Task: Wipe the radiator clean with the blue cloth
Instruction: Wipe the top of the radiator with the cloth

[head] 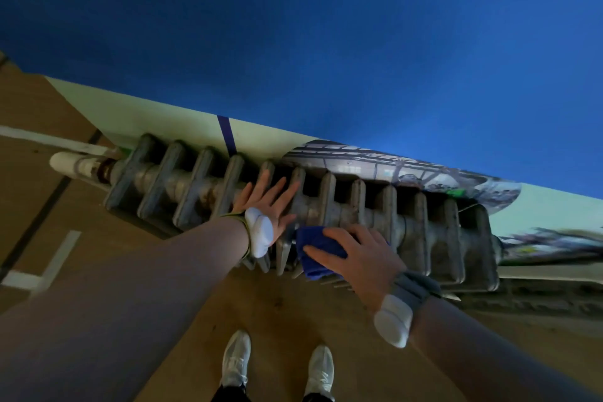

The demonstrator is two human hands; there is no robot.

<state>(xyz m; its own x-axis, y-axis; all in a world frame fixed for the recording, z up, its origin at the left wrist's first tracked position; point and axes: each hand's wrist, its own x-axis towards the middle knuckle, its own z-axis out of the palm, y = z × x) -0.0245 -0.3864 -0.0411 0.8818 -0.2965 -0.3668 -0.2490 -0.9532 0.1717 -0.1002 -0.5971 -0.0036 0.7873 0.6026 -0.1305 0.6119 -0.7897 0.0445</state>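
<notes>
Radiator (202,186): I see dull, worn, rust-flecked metal. Blue cloth (318,240): soft, matt, napped fabric. Floor (287,310): matt brown wood-look surface.

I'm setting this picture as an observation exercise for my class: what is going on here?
A person stands over an old grey ribbed cast-iron radiator along a blue wall. Their right hand presses a folded blue cloth onto the radiator's top near its middle, fingers spread over it. Their left hand rests open and flat on the ribs beside it. The metal looks stained and rusty, so wiping seems unfinished.
</notes>
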